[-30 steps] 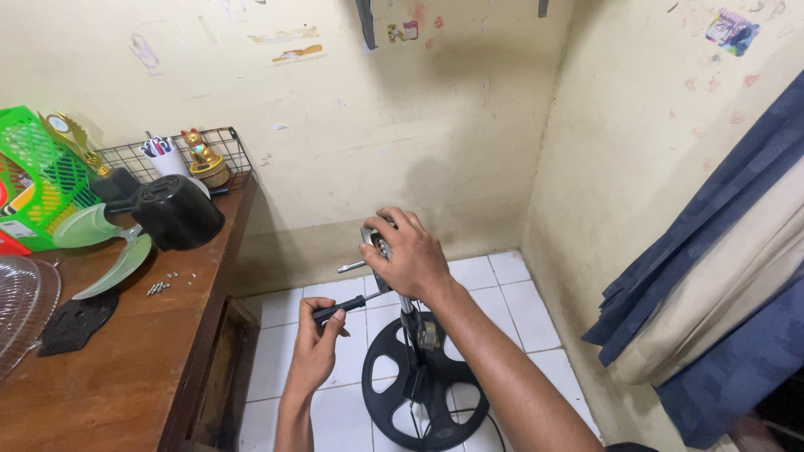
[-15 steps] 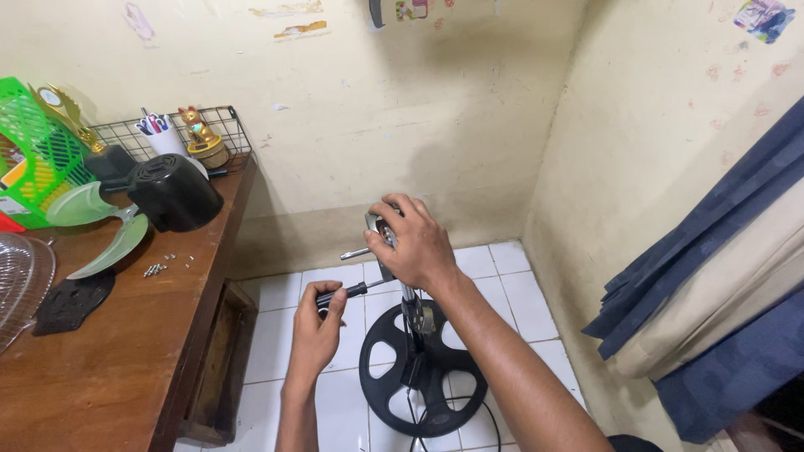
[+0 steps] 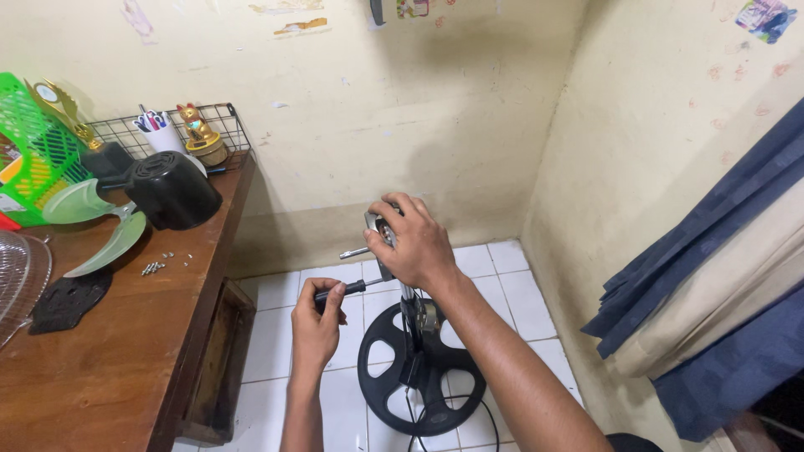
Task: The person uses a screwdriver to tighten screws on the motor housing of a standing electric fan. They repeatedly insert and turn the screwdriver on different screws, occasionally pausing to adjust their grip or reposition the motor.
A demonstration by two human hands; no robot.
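Observation:
My right hand (image 3: 412, 243) grips the metal top of a fan stand (image 3: 378, 228), whose pole runs down to a black round base (image 3: 421, 378) on the white tiled floor. My left hand (image 3: 316, 316) holds a screwdriver with a black handle (image 3: 345, 290), its tip pointing right at the stand's top just under my right hand. A thin metal pin (image 3: 354, 252) sticks out to the left of the stand's top.
A wooden table (image 3: 117, 351) stands at the left with a black fan motor housing (image 3: 172, 189), green fan blades (image 3: 105, 226), loose screws (image 3: 153, 268), a clear fan guard (image 3: 17, 285), a green basket (image 3: 29, 142) and a wire rack (image 3: 209, 125). Blue curtains (image 3: 720, 285) hang at the right.
The view has shifted slightly. Both hands stay on the stand's top and the screwdriver, drifting a little lower in the view.

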